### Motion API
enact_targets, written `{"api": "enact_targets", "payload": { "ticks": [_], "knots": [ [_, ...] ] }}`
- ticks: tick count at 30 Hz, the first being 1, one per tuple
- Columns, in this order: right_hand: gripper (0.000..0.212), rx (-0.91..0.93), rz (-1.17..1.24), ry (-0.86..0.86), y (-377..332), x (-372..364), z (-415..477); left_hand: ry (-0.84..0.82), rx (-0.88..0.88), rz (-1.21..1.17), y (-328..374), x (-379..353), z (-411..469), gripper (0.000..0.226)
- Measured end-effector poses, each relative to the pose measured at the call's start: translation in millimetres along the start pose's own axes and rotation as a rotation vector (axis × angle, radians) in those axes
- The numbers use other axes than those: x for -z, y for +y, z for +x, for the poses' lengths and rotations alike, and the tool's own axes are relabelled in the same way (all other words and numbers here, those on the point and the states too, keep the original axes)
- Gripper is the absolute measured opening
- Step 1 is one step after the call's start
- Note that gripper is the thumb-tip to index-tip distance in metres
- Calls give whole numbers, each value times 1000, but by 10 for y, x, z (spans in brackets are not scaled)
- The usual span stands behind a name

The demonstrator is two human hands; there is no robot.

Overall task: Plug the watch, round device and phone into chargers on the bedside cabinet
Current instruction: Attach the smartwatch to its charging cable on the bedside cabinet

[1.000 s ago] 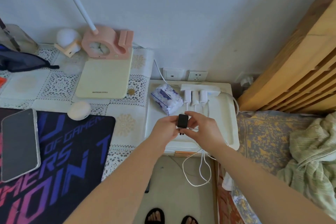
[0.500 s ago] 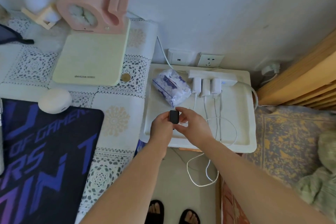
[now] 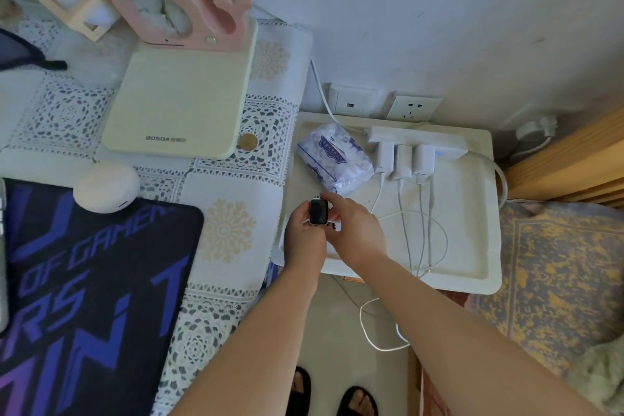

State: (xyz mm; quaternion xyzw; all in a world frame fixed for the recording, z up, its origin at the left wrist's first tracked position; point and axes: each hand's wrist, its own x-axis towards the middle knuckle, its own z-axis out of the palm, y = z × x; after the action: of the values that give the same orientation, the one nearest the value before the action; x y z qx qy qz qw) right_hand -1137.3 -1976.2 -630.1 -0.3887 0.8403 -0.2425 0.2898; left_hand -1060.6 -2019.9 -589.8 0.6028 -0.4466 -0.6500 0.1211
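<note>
The black-faced watch (image 3: pixel 318 211) sits between both my hands over the left part of the white bedside cabinet (image 3: pixel 472 267). My left hand (image 3: pixel 302 236) grips its left side and my right hand (image 3: pixel 351 230) pinches it from the right and top. What my right fingers hold behind the watch is hidden. Three white chargers (image 3: pixel 403 159) are plugged into a power strip (image 3: pixel 418 138) at the cabinet's back, their white cables (image 3: pixel 422 233) running forward. The white round device (image 3: pixel 106 186) lies on the desk at left. Only the phone's edge (image 3: pixel 2 263) shows at the far left.
A tissue pack (image 3: pixel 332 159) lies beside the chargers. On the lace-covered desk stand a pink clock (image 3: pixel 179 0), a cream pad (image 3: pixel 179 101) and a dark gaming mat (image 3: pixel 91 297). A coin (image 3: pixel 247 141) lies by the pad. The bed (image 3: pixel 557 273) is at right, sandalled feet below.
The view has tilted down and closer to the cabinet. Both hands stay on the watch, shifted slightly left over the cabinet. The phone has slid almost out of view.
</note>
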Motion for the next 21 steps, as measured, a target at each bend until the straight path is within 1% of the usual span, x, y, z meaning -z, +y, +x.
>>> {"api": "enact_targets", "payload": {
  "ticks": [2,4,8,11,13,15,19,21],
  "knots": [
    [47,-12,-13,-2,5,-38,9,2,0,15,-1,-6,6,43],
    [47,-15,-32,-7,25,-74,12,-4,8,19,-7,-11,14,42],
    [45,-16,-59,25,57,-113,16,-59,1,28,-77,-8,50,48],
    [46,-24,-71,24,52,-139,29,-60,10,51,-159,-14,106,50],
    [49,-50,-71,16,51,-158,52,-44,21,90,-221,-16,150,61],
    [52,-65,-58,22,48,-177,75,-36,31,108,-320,-18,206,67],
    [55,-78,-84,27,25,-205,82,-8,39,121,-291,-10,187,62],
    [57,-83,-59,45,9,-193,55,15,39,87,-219,3,142,62]
  ]
}}
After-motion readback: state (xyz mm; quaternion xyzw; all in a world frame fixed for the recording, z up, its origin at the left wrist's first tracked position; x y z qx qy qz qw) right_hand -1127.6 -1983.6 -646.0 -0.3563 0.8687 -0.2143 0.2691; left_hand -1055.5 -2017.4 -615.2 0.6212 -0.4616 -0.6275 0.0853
